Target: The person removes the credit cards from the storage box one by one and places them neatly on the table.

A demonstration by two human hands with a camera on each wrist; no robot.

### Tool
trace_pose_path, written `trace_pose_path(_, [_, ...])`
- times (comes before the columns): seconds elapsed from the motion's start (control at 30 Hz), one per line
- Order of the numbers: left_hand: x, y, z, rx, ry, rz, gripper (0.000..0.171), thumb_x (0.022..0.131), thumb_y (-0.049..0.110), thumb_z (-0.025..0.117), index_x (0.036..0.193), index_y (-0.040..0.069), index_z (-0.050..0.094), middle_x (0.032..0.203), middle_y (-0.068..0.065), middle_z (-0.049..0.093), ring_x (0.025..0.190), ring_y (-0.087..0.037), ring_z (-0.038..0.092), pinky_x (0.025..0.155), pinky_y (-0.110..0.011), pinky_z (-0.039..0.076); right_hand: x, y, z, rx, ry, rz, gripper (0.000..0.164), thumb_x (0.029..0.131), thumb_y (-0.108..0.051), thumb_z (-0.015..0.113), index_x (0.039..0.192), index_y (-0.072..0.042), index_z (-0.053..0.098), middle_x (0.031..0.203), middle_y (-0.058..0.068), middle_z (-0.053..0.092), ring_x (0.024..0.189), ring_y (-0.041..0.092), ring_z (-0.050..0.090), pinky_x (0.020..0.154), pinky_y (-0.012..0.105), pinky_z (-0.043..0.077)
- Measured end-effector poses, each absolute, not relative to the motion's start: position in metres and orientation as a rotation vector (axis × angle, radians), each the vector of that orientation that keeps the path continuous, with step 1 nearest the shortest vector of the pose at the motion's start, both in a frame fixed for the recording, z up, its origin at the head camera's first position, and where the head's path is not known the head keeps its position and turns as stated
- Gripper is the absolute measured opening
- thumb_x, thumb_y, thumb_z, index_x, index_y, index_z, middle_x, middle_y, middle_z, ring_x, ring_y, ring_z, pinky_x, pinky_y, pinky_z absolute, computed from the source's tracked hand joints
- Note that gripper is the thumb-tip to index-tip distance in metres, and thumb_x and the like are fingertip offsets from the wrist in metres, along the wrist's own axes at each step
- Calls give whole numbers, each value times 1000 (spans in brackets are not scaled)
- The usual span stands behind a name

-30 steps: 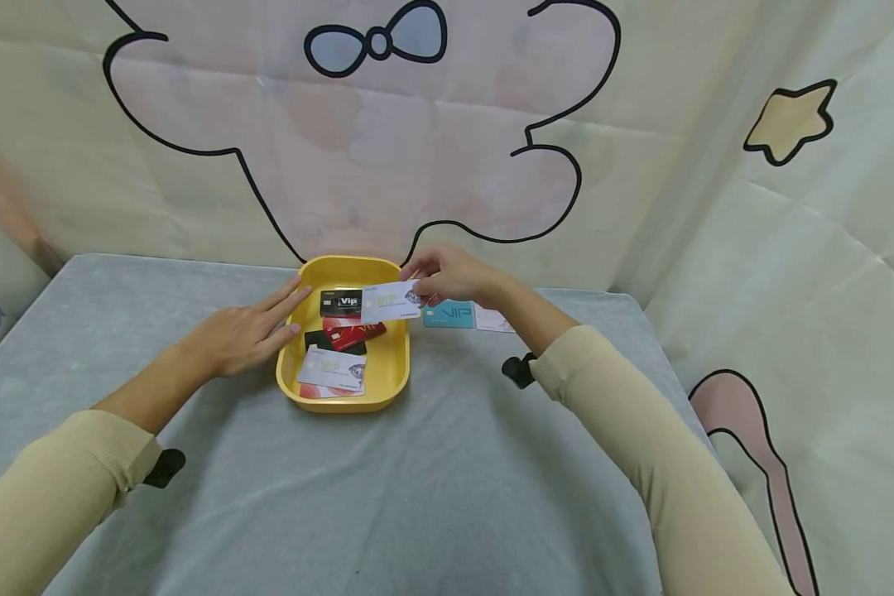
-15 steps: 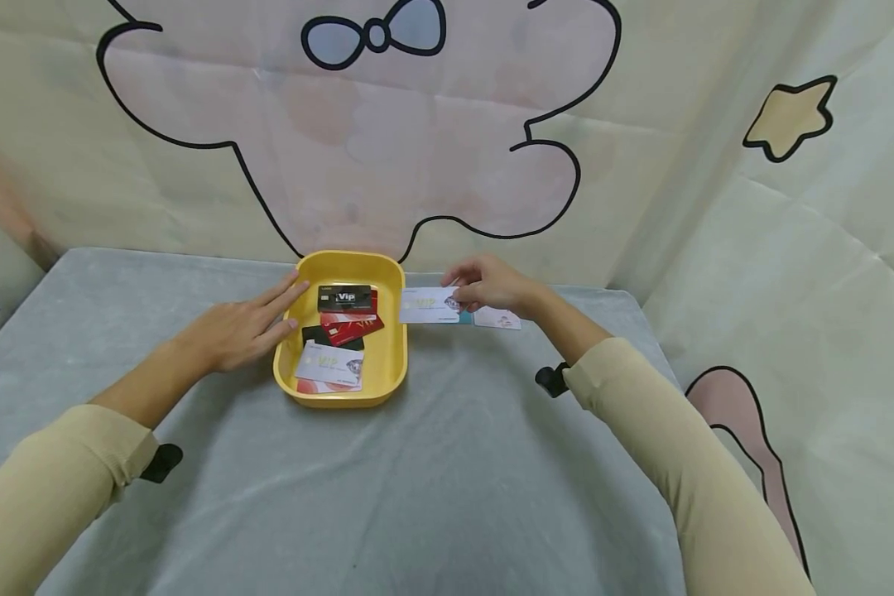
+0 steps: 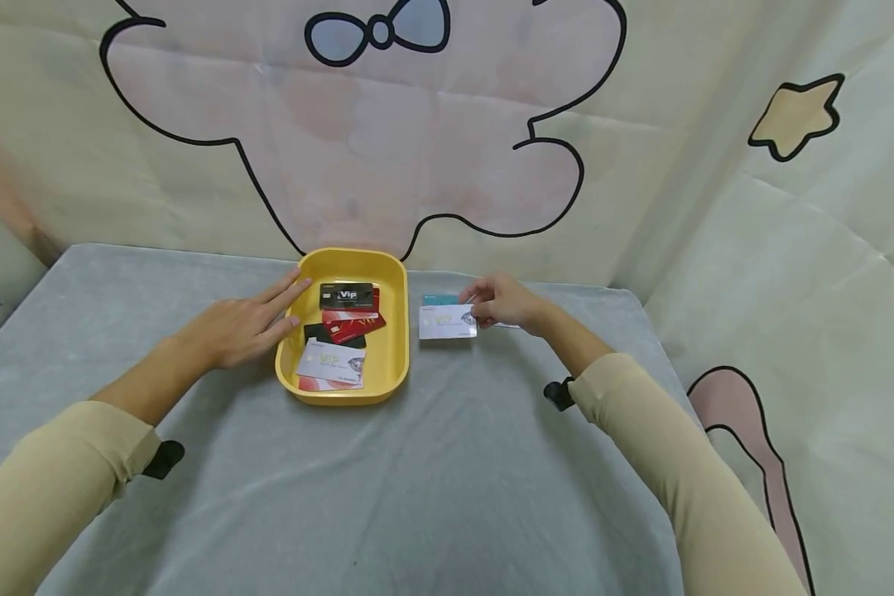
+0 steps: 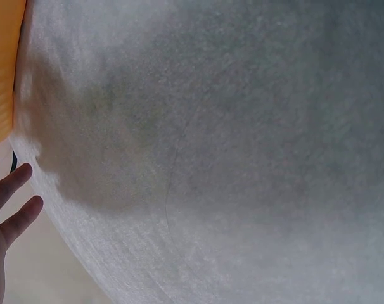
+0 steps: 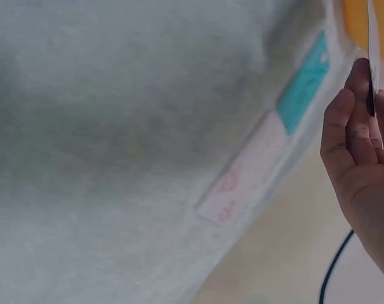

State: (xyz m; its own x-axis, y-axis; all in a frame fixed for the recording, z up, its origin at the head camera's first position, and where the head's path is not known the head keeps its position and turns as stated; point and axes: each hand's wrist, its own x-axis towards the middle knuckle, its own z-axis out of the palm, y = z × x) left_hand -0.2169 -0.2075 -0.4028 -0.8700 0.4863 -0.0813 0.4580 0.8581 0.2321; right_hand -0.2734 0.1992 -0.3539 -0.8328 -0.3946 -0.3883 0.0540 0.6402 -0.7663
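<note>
My right hand (image 3: 502,300) pinches a white VIP card (image 3: 443,323) between thumb and fingers, a little to the right of the yellow tray (image 3: 391,356). In the right wrist view this card shows edge-on, held above the table. Beneath and behind it lies a blue card (image 3: 441,299), partly covered in the head view. Beside the blue one is a pale pink-printed card (image 5: 249,168), mostly hidden by the hand from the head camera. My left hand (image 3: 231,335) rests with straight fingers against the tray's left rim.
Inside the tray lie several cards: a black Vip card (image 3: 346,295), a red card (image 3: 356,328) and another white VIP card (image 3: 331,362) among them. Grey cloth (image 3: 417,480) covers the table, and a printed backdrop (image 3: 387,165) stands right behind it.
The white VIP card in my right hand has moved from over the tray's right side out to the right, then lower over the blue card. My left hand stays at the rim.
</note>
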Motion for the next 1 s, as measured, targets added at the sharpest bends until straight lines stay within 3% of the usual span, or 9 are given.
trace_pose_path(0.33, [-217,-206,-404,740,2889,318,69,105,47,35,162,19,7,167,-10,5,120,-44,57,95,-59,46,-270,206,-378,-260,2327,-1073,28,95,4,52,121,3,63,94,11,61,82,22,57,79,39,53])
trace_pose_path(0.57, [-217,-206,-402,740,2895,321,68,105,46,35,162,19,7,167,-10,6,120,-43,58,94,-58,47,-270,206,-380,-289,2352,-1014,26,94,1,60,120,4,63,89,9,58,77,17,55,74,34,52])
trace_pose_path(0.83, [-217,-207,-402,734,2895,313,69,105,46,35,162,19,7,167,-10,6,118,-43,59,93,-58,47,-269,206,-383,-367,2433,-859,29,91,2,64,121,1,67,96,12,59,76,17,52,66,26,44])
trace_pose_path(1.0, [-216,-207,-402,730,2897,300,69,105,46,35,162,19,8,167,-10,7,115,-41,60,89,-55,49,-268,204,-383,-390,2438,-837,30,92,2,63,121,2,66,104,16,61,79,19,54,66,25,46])
